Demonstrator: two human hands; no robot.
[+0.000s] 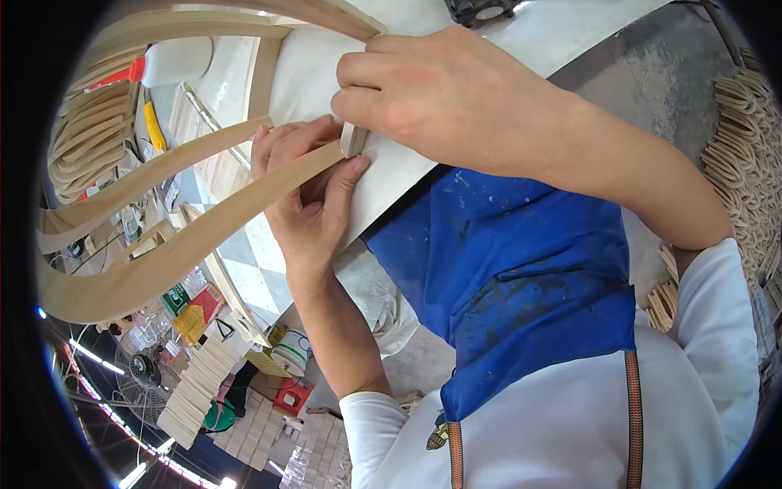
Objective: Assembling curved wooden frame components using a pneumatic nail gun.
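Observation:
A pale curved wooden frame (187, 213) bends round at the left and runs toward my hands. My left hand (305, 191) wraps round one end of it from below, thumb on the near side and fingers behind. At that same end, a small flat wooden piece (353, 140) sticks out from under the curled fingers of my right hand (432, 90); those fingertips are partly hidden. Another wooden rail (326, 16) reaches down to the back of my right hand. Both hands are over the white tabletop (407, 167).
A white glue bottle (175, 61) with a red nozzle and a yellow-handled tool (153, 126) lie at the left. Curved wooden strips (94, 134) are piled behind them. More bent pieces (741, 163) are stacked at the far right. A black device (481, 10) stands at the top.

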